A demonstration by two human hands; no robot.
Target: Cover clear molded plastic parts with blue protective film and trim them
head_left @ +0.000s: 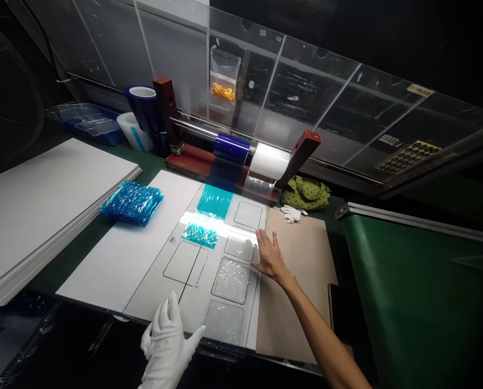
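My left hand [167, 340], in a white glove, is over the front edge of the work board [152, 281], fingers apart and nothing in it. My bare right hand [270, 255] has its fingers spread at the right side of the board, beside a drawn rounded outline, and holds nothing. Blue film [215, 201] runs down from a blue roll [231, 148] onto the board, with a shiny blue piece [201, 231] at its lower end. Clear film squares [230, 280] lie in a column between my hands. Left of them is an outline [181, 263] crossed by a dark line.
A stack of blue film pieces [132, 202] sits at the left, by a thick white sheet stack [55, 200]. A white roll [269, 160] hangs on the red stand [193, 160]. Brown board [294, 281], a crumpled glove [292, 214] and a green dotted cloth [305, 193] are at the right.
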